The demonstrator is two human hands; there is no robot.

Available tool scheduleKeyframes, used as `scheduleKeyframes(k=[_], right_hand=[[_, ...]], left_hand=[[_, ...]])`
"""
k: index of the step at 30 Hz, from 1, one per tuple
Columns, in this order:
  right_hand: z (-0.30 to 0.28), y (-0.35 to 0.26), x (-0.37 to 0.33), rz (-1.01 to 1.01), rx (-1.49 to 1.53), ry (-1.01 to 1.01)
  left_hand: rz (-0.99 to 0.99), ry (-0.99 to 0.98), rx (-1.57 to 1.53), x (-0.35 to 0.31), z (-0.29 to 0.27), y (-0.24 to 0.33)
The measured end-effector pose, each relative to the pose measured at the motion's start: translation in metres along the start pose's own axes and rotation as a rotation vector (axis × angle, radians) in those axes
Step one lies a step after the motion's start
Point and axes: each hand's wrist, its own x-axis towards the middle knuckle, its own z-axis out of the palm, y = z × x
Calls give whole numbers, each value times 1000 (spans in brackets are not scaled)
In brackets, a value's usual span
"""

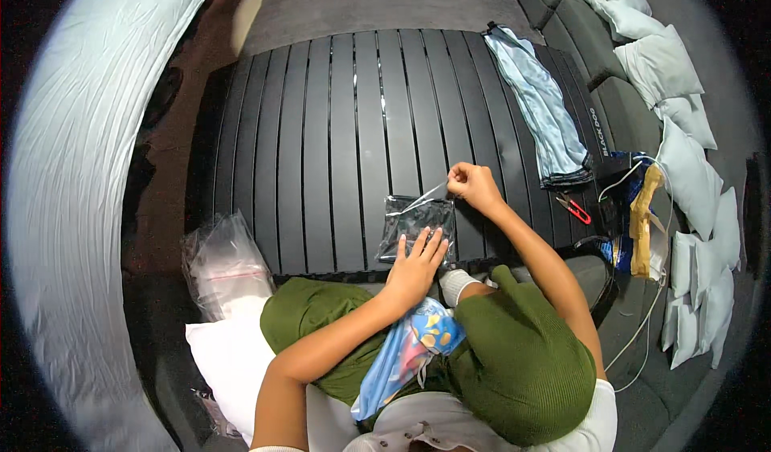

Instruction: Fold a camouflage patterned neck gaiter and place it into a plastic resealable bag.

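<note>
A clear plastic bag (395,231) with something dark in it lies at the near edge of the black slatted table (337,131). My left hand (414,271) rests flat on the bag's lower part, fingers spread and pointing away from me. At the bag's upper right, my right hand (475,187) pinches the end of a thin clear plastic strip (426,198). The strip runs slantwise down to the bag's top edge and looks stretched. Whether it is part of the bag's flap or a peeled liner, I cannot tell.
Folded light-blue cloths (538,103) lie on the table's right side, near red-handled thread snips (573,209). Clear bags (229,263) sit at the left. A blue-and-gold package (642,227), a white cable (649,311) and white pillow-like packs (658,63) are at the right.
</note>
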Motion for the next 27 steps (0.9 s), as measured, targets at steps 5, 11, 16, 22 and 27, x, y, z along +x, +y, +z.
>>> scheduleKeyframes(k=[5, 11, 16, 22, 27], right_hand=[[-5, 2, -2, 442, 352, -151], [-23, -16, -11, 587, 749, -295], [-28, -18, -29, 336, 458, -409], [-13, -8, -33, 293, 334, -221], [-11, -7, -25, 380, 365, -222]], left_hand=[[28, 55, -22, -2, 0, -3], [11, 144, -313, 0, -18, -20], [-34, 154, -298, 2, -20, -27], [-38, 151, -246, 5, -21, -22], [-47, 165, -70, 1, -10, -18]])
